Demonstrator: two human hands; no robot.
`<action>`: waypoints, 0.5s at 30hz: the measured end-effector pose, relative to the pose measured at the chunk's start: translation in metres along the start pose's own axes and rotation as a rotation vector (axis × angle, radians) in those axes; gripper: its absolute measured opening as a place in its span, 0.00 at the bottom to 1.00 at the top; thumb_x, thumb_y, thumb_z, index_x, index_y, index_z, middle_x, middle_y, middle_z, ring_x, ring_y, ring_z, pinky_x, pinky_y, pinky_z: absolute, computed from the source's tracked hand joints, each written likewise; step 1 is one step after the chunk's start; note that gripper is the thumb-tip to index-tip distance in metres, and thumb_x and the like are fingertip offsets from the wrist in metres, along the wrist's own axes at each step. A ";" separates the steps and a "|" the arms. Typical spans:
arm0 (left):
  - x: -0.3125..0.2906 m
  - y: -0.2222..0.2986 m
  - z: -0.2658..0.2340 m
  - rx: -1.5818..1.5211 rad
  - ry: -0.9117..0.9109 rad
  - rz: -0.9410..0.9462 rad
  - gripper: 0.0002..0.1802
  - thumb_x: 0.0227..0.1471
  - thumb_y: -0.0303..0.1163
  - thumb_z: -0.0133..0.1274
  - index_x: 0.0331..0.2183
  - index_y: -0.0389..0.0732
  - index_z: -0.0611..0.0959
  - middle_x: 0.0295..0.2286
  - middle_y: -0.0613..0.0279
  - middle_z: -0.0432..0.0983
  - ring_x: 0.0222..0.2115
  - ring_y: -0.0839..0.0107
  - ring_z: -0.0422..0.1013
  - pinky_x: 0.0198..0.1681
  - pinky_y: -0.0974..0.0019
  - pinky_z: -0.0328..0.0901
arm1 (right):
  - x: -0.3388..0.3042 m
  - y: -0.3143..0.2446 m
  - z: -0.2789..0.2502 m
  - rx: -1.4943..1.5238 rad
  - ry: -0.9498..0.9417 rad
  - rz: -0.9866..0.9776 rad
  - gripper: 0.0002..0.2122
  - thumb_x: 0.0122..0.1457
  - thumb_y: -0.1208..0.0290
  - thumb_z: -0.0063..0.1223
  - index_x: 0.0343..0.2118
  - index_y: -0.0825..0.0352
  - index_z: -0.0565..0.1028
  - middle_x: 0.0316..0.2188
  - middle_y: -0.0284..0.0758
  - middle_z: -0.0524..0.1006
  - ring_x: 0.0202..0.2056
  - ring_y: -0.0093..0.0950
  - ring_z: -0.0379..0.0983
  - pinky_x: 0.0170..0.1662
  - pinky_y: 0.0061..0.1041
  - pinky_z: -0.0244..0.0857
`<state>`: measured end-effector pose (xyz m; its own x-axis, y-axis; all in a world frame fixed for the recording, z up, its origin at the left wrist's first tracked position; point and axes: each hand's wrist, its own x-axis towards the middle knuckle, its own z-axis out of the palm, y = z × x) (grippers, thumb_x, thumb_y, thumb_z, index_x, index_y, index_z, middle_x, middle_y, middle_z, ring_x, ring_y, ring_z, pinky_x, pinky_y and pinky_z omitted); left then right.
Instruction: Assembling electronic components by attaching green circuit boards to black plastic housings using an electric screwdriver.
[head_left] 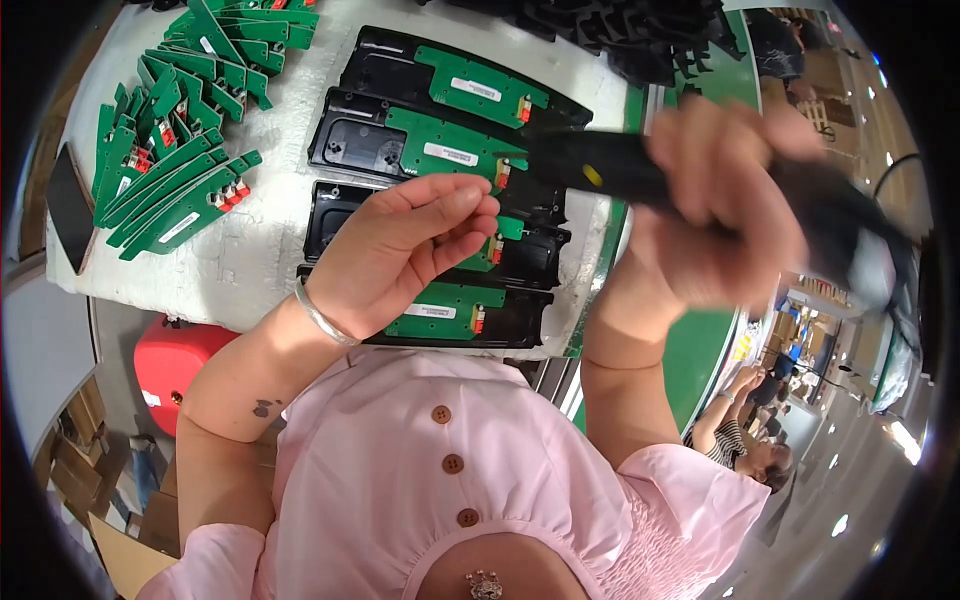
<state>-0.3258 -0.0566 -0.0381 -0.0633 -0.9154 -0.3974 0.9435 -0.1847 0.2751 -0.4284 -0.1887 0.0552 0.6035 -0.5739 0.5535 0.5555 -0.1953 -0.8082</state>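
My right hand (715,200), smeared by motion, is wrapped round a black electric screwdriver (590,168) with a small yellow mark. The tool lies nearly level, its front end over the second housing from the far side. My left hand (405,240) hovers over the middle housings with thumb and fingers pinched together. Whatever it may hold is too small to tell. Several black plastic housings (375,75) lie in a column below my hands. Each bears a green circuit board (470,85) with a white label and a red-and-white connector; my left hand partly hides the middle ones.
Loose green circuit boards (185,215) are heaped at the left of the white padded surface (270,180), beside a dark flat phone-like slab (75,210). Black plastic parts (620,30) pile up at the far side. A red case (180,365) stands below; another person (745,440) sits at right.
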 end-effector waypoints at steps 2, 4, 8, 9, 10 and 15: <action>-0.002 -0.001 -0.001 -0.032 -0.006 0.016 0.09 0.50 0.29 0.44 0.35 0.36 0.72 0.30 0.65 0.71 0.30 0.80 0.69 0.34 0.80 0.67 | -0.008 -0.026 0.016 0.173 -0.056 0.018 0.12 0.40 0.78 0.43 0.31 0.66 0.65 0.13 0.22 0.61 0.16 0.15 0.57 0.28 0.17 0.52; -0.003 -0.003 -0.001 -0.030 -0.038 0.019 0.09 0.51 0.30 0.44 0.34 0.36 0.72 0.29 0.65 0.70 0.30 0.80 0.69 0.33 0.80 0.67 | -0.013 -0.038 0.017 0.156 -0.112 0.042 0.11 0.41 0.76 0.45 0.31 0.64 0.65 0.13 0.20 0.63 0.17 0.13 0.58 0.29 0.16 0.53; -0.002 -0.011 -0.005 -0.069 -0.084 0.025 0.10 0.50 0.32 0.46 0.34 0.37 0.74 0.29 0.66 0.72 0.30 0.78 0.69 0.36 0.77 0.66 | -0.022 -0.042 0.015 0.144 -0.099 0.040 0.11 0.40 0.76 0.48 0.31 0.63 0.66 0.13 0.20 0.65 0.17 0.13 0.60 0.28 0.15 0.53; -0.002 -0.013 -0.004 -0.099 -0.073 0.029 0.10 0.50 0.32 0.46 0.34 0.37 0.74 0.29 0.66 0.72 0.30 0.78 0.69 0.36 0.77 0.66 | -0.023 -0.042 0.015 0.134 -0.081 0.037 0.11 0.40 0.76 0.48 0.30 0.63 0.66 0.13 0.20 0.65 0.16 0.13 0.60 0.28 0.15 0.53; -0.002 -0.013 -0.003 -0.096 -0.068 0.031 0.10 0.50 0.32 0.46 0.34 0.37 0.74 0.29 0.66 0.72 0.30 0.78 0.69 0.36 0.77 0.66 | -0.024 -0.044 0.014 0.141 -0.061 0.026 0.11 0.39 0.76 0.49 0.30 0.63 0.66 0.13 0.20 0.65 0.16 0.13 0.60 0.27 0.14 0.54; -0.003 -0.014 0.000 -0.126 -0.072 0.036 0.10 0.51 0.31 0.43 0.35 0.37 0.71 0.28 0.64 0.71 0.29 0.78 0.69 0.33 0.79 0.67 | -0.027 -0.042 0.017 0.182 -0.034 0.002 0.11 0.39 0.76 0.49 0.29 0.62 0.66 0.12 0.20 0.65 0.15 0.12 0.61 0.27 0.14 0.54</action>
<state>-0.3386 -0.0515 -0.0408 -0.0475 -0.9448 -0.3241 0.9787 -0.1089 0.1739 -0.4585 -0.1517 0.0776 0.6218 -0.5465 0.5609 0.6470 -0.0451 -0.7612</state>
